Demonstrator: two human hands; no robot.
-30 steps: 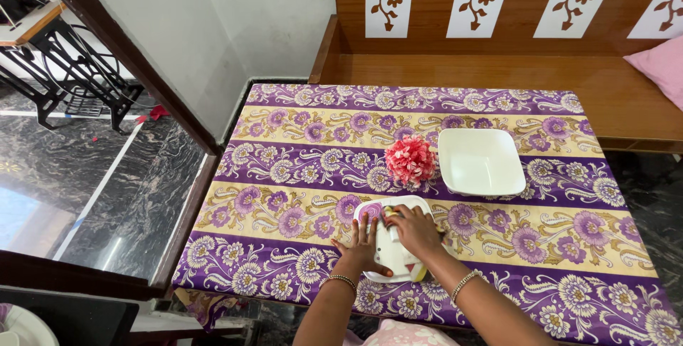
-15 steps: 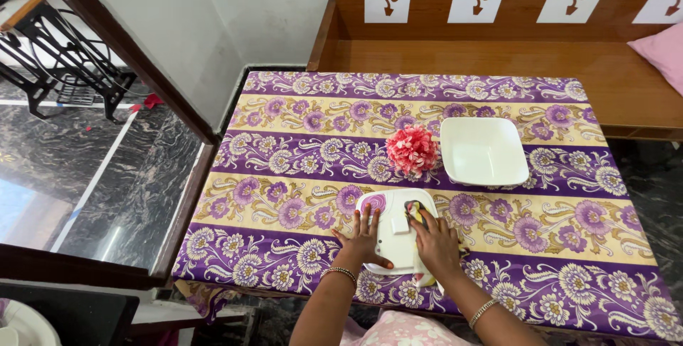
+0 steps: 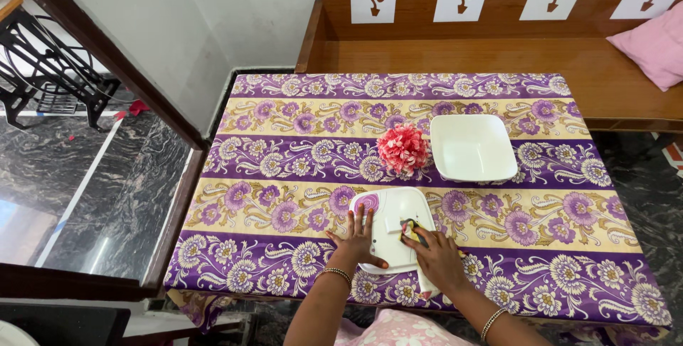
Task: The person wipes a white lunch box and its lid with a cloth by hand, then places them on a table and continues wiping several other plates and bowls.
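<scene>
- Both hands rest on a white rectangular board [image 3: 390, 228] near the front edge of the tabletop [image 3: 569, 275], which wears a purple and yellow flowered cloth.
- Left hand [image 3: 353, 243] lies flat with fingers spread on the board's left part, palm down, grasping nothing.
- Right hand [image 3: 437, 253] is curled around a small yellow and dark scrub pad [image 3: 413, 231], pressing it against the board's right edge.
- A white strip of cloth or paper [image 3: 427, 285] shows under the right hand, by the board's lower right corner; what it is cannot be told.
- Just behind the board stands a red and white flower bunch [image 3: 403, 148], touching or just beside a white square bowl [image 3: 472, 148] to its right.
- Beyond the tabletop runs a wooden bench [image 3: 455, 58] with a pink cushion [image 3: 653, 43] at the right.
</scene>
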